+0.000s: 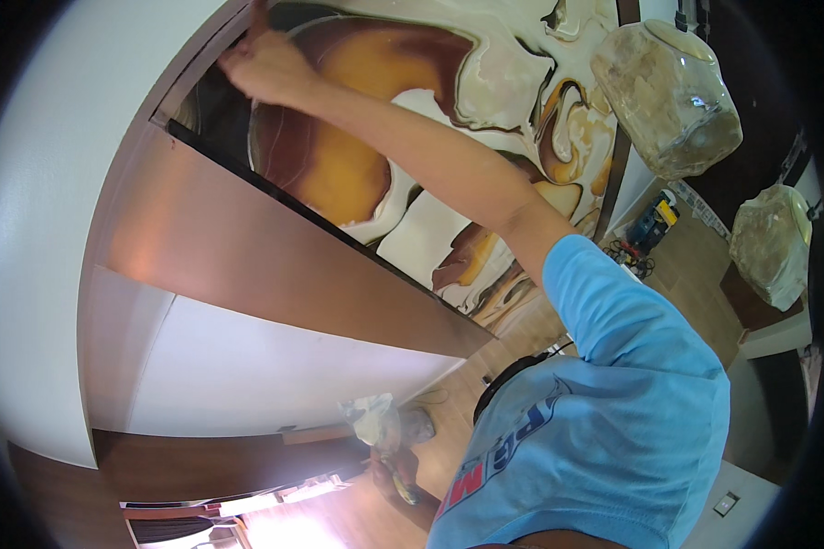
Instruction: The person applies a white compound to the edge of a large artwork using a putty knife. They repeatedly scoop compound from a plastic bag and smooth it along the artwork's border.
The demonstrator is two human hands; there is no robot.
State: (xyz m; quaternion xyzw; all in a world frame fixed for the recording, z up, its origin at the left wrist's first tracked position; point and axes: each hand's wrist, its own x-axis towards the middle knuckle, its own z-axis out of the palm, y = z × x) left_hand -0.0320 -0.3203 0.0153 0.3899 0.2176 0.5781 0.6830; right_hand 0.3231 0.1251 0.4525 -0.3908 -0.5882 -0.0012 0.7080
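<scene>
My right hand [270, 69] reaches far out to the upper left, at the corner where a glossy marbled panel [339, 69] meets the pale curved edge above. One finger is stretched along the trim, and I see nothing held in that hand. The panel is swirled in cream, amber and maroon, with a dark strip [302, 218] along its side. Low in the view, partly behind my blue shirt, my left hand [392, 467] is closed around something small with a yellow-green part [401, 489]. A crumpled whitish sheet [373, 419], cloth or plastic, is just beyond it.
A copper-toned panel [275, 247] and a white surface [247, 366] run beside the marbled panel. Two lamps in plastic wrap [673, 101] hang at the right. A blue-and-yellow power tool [652, 224] and cables rest on the wood-look floor [696, 265].
</scene>
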